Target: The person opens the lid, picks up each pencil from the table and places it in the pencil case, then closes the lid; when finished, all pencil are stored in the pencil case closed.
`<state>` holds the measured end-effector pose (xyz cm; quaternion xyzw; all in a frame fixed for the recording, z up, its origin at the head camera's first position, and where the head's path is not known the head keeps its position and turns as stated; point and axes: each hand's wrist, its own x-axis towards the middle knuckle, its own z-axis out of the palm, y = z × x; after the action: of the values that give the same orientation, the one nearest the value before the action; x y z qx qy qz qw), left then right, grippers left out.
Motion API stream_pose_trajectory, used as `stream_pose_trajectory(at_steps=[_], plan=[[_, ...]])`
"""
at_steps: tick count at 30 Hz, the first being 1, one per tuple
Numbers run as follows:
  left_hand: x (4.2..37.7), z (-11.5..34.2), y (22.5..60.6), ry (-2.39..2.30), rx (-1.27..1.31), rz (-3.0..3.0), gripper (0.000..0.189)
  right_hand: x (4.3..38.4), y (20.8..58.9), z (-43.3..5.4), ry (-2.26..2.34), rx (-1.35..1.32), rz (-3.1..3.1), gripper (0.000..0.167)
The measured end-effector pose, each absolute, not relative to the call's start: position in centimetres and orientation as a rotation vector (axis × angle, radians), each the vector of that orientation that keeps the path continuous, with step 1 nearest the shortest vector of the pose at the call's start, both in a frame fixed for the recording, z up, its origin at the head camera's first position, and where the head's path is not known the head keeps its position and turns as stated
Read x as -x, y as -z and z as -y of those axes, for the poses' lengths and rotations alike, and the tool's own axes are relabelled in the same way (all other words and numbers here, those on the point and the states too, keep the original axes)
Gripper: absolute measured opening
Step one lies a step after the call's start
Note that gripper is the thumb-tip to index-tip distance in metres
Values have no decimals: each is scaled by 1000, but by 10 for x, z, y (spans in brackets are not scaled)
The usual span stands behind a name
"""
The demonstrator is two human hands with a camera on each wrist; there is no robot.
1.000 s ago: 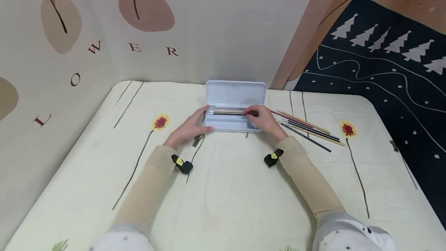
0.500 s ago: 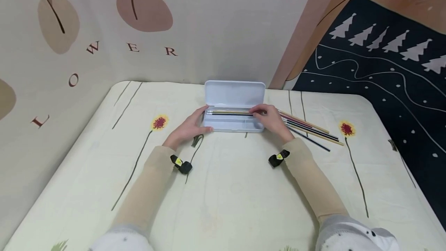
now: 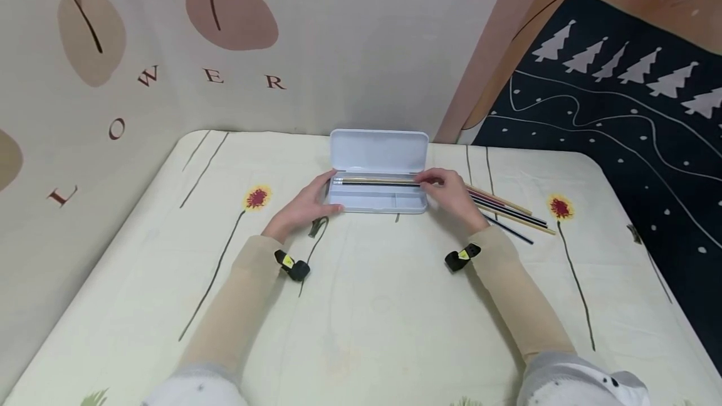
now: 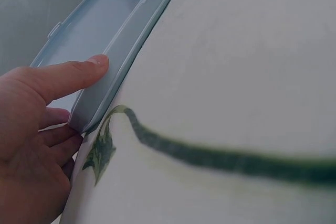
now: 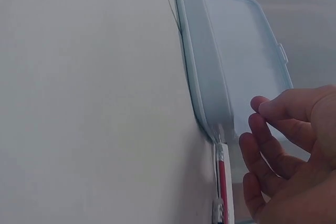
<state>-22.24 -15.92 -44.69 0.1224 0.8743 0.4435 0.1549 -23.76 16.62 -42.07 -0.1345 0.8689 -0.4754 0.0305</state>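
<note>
A pale blue pencil case stands open on the cloth, its lid raised at the back. Several pencils lie lengthwise in its rear compartment, their metal-tipped ends to the left. My left hand grips the case's left end; the left wrist view shows the thumb on the front wall and fingers round the corner. At the right end is my right hand, over the pencils' right ends. In the right wrist view its fingers are loosely bent, thumb and forefinger tips close together, with no pencil visible between them.
Several loose pencils, black, yellow and red, lie fanned on the cloth right of the case, partly behind the right hand. A patterned cloth with printed flowers covers the table. A printed wall hanging rises behind the lid.
My right hand has slid rightward along the pencils in the case, from over the rear compartment to its right end. The left hand keeps its grip on the case.
</note>
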Motion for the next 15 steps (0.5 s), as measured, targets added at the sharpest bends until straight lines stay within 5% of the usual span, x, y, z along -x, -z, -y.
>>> stream_pose_trajectory(at_steps=[15], plan=[[222,159,446,-1244,-370,-2527,89,232,416,-202,1413,339,-2718,19]])
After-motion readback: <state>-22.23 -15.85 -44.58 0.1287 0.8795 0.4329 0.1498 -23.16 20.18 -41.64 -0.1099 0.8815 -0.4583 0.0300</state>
